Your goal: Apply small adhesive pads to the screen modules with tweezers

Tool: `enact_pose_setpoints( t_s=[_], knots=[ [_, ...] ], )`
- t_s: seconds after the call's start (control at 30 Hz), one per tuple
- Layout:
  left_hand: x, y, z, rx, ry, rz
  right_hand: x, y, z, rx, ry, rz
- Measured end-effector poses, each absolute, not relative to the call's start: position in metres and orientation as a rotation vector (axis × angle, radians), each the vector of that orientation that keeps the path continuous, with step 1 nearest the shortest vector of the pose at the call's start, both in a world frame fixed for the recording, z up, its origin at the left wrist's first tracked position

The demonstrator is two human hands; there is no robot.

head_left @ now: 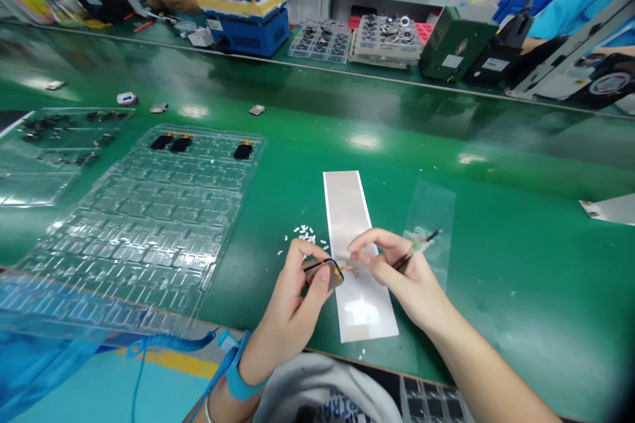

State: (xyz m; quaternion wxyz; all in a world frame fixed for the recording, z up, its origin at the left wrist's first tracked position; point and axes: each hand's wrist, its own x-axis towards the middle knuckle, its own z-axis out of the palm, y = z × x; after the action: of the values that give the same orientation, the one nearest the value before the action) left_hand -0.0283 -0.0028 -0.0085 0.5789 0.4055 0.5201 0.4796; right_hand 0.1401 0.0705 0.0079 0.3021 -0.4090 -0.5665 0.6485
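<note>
Your left hand (288,297) pinches a small dark panel with orange flex cable (323,274), fingers narrow, near the table's (520,291) front edge, over a white strip (347,211). Your right hand (401,271) grips tweezers (419,244) in closed fingers, just beside the panel. Clear plastic tray (149,225) sits left.

Bench (520,317): plastic tray (149,225) at left, second tray (49,152) further left. Long strip (347,211) mid-bench, clear sheet (429,211) just right, loose bits (303,232) beside it. Left hand (290,297), right hand (397,271) above strip.
</note>
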Motion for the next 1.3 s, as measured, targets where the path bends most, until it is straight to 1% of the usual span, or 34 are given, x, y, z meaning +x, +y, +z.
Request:
enact_pose_setpoints(
  t_s=[0.1, 0.2, 0.67, 0.93, 1.3],
  knots=[
    [-0.029, -0.002, -0.007, 1.026, 1.205, 1.085, 0.141, 0.075, 0.005, -1.064, -1.420, 2.006],
    [-0.028, -0.001, -0.006, 1.087, 1.193, 1.063, 0.140, 0.075, 0.004, -1.074, -1.371, 2.095],
    [-0.030, -0.002, -0.006, 1.062, 1.190, 1.031, 0.135, 0.071, 0.003, -1.123, -1.320, 2.072],
    [-0.032, -0.004, -0.006, 0.886, 1.071, 0.975, 0.131, 0.066, 0.001, -1.172, -1.256, 2.017],
    [-0.033, 0.000, -0.008, 0.936, 1.116, 0.940, 0.129, 0.063, 0.000, -1.225, -1.263, 1.977]
  ],
)
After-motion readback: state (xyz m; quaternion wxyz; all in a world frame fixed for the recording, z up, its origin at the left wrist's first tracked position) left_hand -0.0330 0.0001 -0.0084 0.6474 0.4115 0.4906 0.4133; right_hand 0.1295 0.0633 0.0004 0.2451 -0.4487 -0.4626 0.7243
